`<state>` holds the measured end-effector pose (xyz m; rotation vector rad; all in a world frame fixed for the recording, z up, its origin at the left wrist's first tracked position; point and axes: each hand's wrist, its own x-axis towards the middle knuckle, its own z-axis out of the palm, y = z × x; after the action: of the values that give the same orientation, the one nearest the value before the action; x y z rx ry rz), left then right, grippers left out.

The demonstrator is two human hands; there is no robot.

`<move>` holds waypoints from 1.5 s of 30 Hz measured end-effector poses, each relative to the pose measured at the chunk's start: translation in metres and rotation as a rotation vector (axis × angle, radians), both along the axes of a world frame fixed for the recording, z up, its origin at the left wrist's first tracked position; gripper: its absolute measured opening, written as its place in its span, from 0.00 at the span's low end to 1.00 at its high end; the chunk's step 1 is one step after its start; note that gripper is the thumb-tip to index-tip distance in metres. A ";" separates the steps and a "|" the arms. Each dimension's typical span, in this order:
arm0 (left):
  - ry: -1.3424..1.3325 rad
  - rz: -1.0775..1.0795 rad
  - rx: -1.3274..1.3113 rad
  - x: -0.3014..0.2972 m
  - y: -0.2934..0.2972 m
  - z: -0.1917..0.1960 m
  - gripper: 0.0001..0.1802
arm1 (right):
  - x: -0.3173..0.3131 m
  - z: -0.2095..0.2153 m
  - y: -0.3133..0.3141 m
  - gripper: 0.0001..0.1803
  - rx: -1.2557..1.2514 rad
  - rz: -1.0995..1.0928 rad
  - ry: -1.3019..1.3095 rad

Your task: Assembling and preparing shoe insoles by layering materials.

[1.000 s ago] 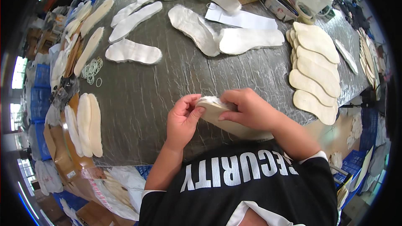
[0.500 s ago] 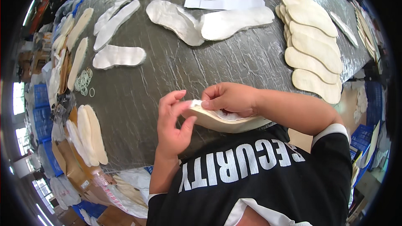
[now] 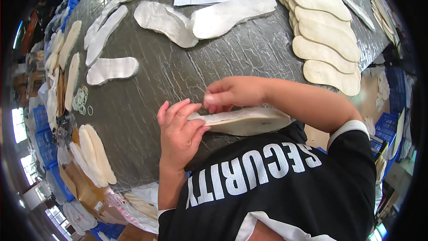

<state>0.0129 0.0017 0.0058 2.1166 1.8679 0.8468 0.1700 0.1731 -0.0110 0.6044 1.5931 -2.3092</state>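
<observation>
Lifted slightly, the right hand (image 3: 226,93) curls, hold unclear, just beyond the insole (image 3: 249,124), which stretches rightward from the pinching left hand (image 3: 179,129).

Workshop, stacked insoles (image 3: 327,40), crates (image 3: 44,140) (blue ones)

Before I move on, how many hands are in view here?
2: the left hand pinches the left end of the cream insole; the right hand is beside its far edge.
</observation>
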 end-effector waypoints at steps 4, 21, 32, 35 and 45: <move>-0.020 0.005 -0.126 -0.004 -0.003 -0.003 0.11 | 0.036 0.009 0.004 0.21 0.406 0.196 0.233; -0.095 -0.193 -0.278 0.022 0.011 0.005 0.12 | 0.031 0.024 -0.031 0.13 0.931 0.357 0.002; -0.156 -0.189 -0.213 0.024 0.011 -0.002 0.12 | 0.029 0.021 -0.023 0.12 0.747 0.327 0.050; -0.187 -0.207 -0.275 0.022 0.010 -0.008 0.09 | 0.027 0.023 -0.023 0.12 0.742 0.348 0.058; -0.154 0.125 -0.272 -0.014 -0.004 -0.008 0.23 | 0.036 0.021 -0.015 0.14 0.823 0.389 0.047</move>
<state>-0.0011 -0.0028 -0.0024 1.7409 1.9260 0.7103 0.2062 0.1583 0.0100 0.3386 2.4157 -1.3493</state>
